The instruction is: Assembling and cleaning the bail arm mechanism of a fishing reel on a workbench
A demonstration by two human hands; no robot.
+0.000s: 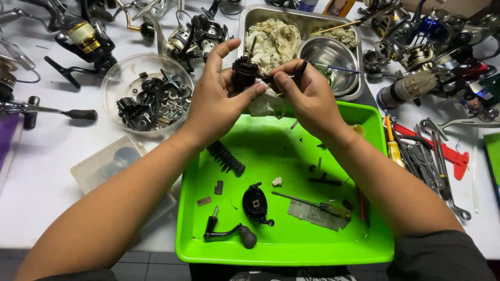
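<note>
White surface (47, 171), glossy lime plastic tray (284, 250); above it left hand (216, 101) and right hand (307, 99), fingers clamped on small black cylindrical reel part (245, 73).

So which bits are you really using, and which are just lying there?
In use:
- left hand holding the black reel part
- right hand holding a thin black tool

Lying about:
- reel handle in the green tray
- black spring
- screwdriver
- clear bowl of parts
- wrenches

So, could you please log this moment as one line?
left hand: holds black reel part | right hand: thin black tool at part | below: green tray
</note>
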